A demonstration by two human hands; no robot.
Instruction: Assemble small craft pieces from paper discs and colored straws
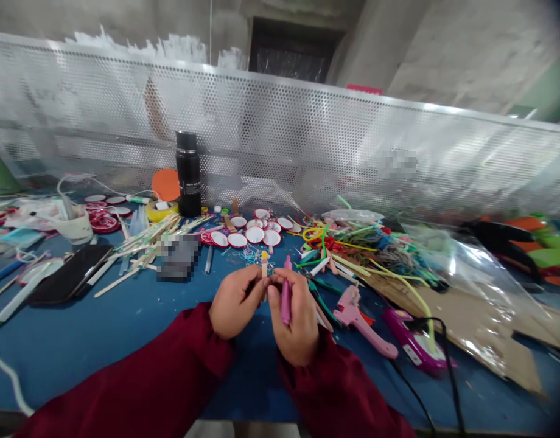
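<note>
My left hand (234, 299) is closed, its thumb and fingers pinching a small wooden stick (264, 267) upright. The top of the stick is yellow. Wrapped in the fingers of my right hand (298, 331) is a pink-purple marker pen (286, 302), also roughly upright. The fingertips of both hands nearly meet around the lower part of the stick, and whether the right fingertips touch it I cannot tell. Just beyond the hands lie white round discs with red rims (255, 235) and small coloured scraps.
Right of my hands lie a pink glue gun (360, 316), a purple box (417, 340) with a black cable, and cardboard (494, 337). Coloured pipe cleaners (380, 255) are heaped behind. Leftward are a black bottle (189, 176), wooden sticks (140, 240) and a phone (70, 274). A perforated metal screen (307, 140) borders the blue table.
</note>
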